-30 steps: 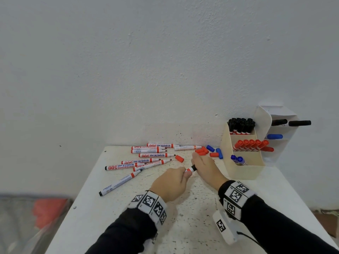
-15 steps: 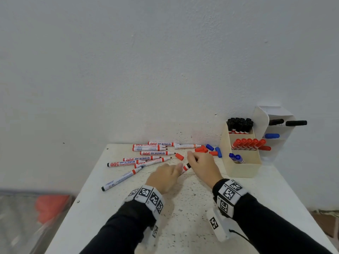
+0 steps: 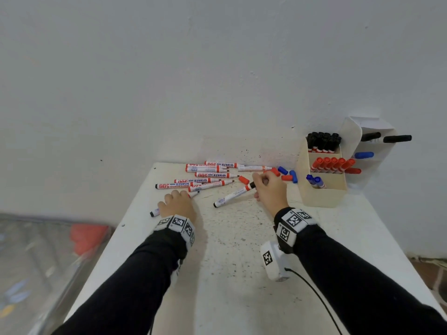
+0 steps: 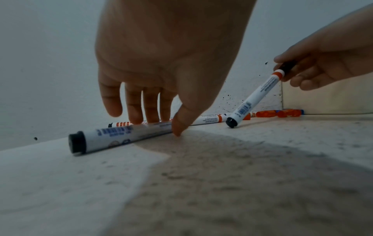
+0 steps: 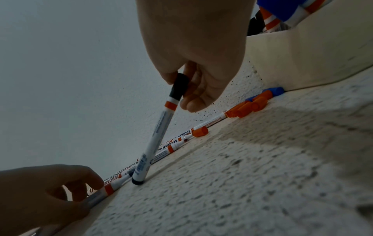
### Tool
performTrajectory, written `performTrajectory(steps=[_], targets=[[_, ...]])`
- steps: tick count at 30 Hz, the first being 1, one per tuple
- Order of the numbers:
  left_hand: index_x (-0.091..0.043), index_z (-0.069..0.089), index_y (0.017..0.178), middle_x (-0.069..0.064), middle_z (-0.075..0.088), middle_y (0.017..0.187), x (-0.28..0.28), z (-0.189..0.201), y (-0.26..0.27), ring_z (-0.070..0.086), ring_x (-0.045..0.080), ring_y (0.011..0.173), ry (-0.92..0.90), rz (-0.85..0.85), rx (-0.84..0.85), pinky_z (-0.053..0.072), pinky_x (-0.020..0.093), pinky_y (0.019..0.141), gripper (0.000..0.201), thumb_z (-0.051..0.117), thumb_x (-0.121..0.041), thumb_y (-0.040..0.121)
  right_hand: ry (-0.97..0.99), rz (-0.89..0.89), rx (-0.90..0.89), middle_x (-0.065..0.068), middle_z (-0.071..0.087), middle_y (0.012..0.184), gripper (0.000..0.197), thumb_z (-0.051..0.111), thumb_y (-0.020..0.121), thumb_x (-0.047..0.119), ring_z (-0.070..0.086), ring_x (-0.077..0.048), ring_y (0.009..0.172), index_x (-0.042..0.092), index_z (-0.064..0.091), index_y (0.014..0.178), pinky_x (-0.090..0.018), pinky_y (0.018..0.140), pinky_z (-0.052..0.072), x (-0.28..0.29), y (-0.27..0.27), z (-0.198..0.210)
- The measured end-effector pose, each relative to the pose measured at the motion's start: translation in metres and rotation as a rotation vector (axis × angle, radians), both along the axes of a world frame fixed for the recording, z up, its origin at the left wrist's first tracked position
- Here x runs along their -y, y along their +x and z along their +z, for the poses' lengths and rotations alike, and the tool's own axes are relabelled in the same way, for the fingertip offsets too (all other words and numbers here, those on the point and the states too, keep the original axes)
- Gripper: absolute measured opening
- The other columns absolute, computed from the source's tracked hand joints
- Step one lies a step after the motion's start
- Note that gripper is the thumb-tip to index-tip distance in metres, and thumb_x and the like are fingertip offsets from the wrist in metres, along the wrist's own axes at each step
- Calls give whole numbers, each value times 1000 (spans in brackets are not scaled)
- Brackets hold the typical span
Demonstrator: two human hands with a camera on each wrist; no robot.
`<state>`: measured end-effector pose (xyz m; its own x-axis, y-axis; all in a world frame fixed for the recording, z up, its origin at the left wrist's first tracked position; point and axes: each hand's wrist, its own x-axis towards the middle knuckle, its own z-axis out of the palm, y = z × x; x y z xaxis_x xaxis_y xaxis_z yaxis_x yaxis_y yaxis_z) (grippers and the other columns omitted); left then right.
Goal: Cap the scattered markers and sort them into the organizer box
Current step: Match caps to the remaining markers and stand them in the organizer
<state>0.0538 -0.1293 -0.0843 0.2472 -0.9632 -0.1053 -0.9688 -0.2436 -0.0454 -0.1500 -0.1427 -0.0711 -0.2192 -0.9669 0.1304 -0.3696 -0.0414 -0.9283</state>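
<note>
My right hand (image 3: pixel 268 189) grips a white marker (image 3: pixel 233 195) by its black cap; the marker's tail end rests on the table, as the right wrist view shows (image 5: pixel 159 131). My left hand (image 3: pixel 177 204) lies farther left on another marker (image 4: pixel 113 137) flat on the table, thumb in front and fingers behind it, pinching the barrel. Several uncapped markers (image 3: pixel 212 175) lie near the wall. Loose red caps (image 3: pixel 243 180) and blue caps (image 3: pixel 282 170) lie beside the cream organizer box (image 3: pixel 321 197), which holds black-, red- and blue-capped markers in separate compartments.
A second white holder (image 3: pixel 372 131) behind the organizer has black, blue and red markers lying in it. The white speckled table (image 3: pixel 242 262) ends at the left edge, with a floor drop beyond. The wall stands right behind the markers.
My left hand released the black-capped marker and moved left onto a marker lying on the table. My right hand keeps the capped marker alone.
</note>
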Motion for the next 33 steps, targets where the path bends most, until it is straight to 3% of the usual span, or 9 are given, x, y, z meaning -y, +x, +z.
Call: performTrajectory(steps=[7, 16, 18, 20, 22, 24, 27, 30, 33], targets=[[-14, 43, 125, 6, 46, 125, -5, -5, 1, 43, 22, 117, -13, -43, -24, 37, 35, 94, 29, 37, -20, 97, -163, -43, 137, -5, 62, 90, 8, 59, 89, 18, 62, -17, 70, 13, 57, 96, -19, 61, 54, -9, 1, 9], [-14, 36, 134, 5, 46, 135, 2, -3, -25, 45, 22, 123, -75, -233, -73, 36, 41, 103, 37, 32, -18, 97, -623, -170, -237, -10, 63, 102, 21, 48, 93, 3, 55, -8, 89, 0, 60, 109, -7, 80, 42, -5, -36, 83], [-15, 36, 135, 4, 45, 136, 5, -5, -34, 45, 21, 125, -87, -299, -116, 37, 40, 103, 38, 32, -20, 98, -687, -253, -270, -8, 62, 98, 21, 47, 92, 1, 53, 0, 83, -1, 61, 107, -1, 78, 40, -3, -56, 102], [-16, 36, 134, 4, 47, 135, 9, -5, -42, 46, 21, 124, -106, -356, -152, 38, 39, 103, 36, 32, -23, 98, -695, -341, -293, -6, 61, 96, 21, 45, 93, 2, 54, 1, 75, 0, 61, 106, -4, 78, 42, 2, -79, 115], [-17, 38, 132, 2, 49, 133, 14, -6, -49, 48, 20, 122, -138, -397, -178, 38, 39, 104, 36, 32, -27, 98, -647, -389, -308, -9, 63, 101, 22, 44, 93, 5, 58, -9, 87, 1, 60, 108, -15, 83, 45, 9, -101, 117], [-18, 39, 132, 1, 49, 132, 16, -6, -55, 48, 18, 122, -147, -417, -187, 37, 39, 104, 36, 30, -31, 99, -593, -392, -314, -12, 63, 104, 22, 43, 94, 4, 59, -19, 95, 1, 60, 108, -18, 83, 43, 15, -114, 111], [-19, 40, 131, -1, 50, 131, 19, -7, -63, 49, 17, 120, -152, -399, -199, 39, 38, 103, 39, 26, -37, 100, -560, -387, -383, -14, 63, 101, 21, 44, 93, 3, 59, -24, 95, 1, 61, 106, -22, 83, 42, 23, -124, 95], [-18, 36, 135, 1, 47, 135, 23, -5, -65, 45, 19, 125, -86, -428, -212, 35, 40, 106, 39, 30, -32, 100, -556, -359, -448, -15, 64, 99, 20, 45, 92, 2, 59, -28, 96, 1, 62, 103, -34, 87, 47, 31, -129, 89], [-16, 35, 136, 2, 45, 137, 24, 0, -64, 43, 20, 127, -74, -436, -223, 33, 40, 107, 39, 30, -27, 99, -509, -322, -474, -16, 65, 98, 19, 46, 92, 0, 60, -27, 94, 0, 62, 101, -26, 84, 44, 39, -133, 93]])
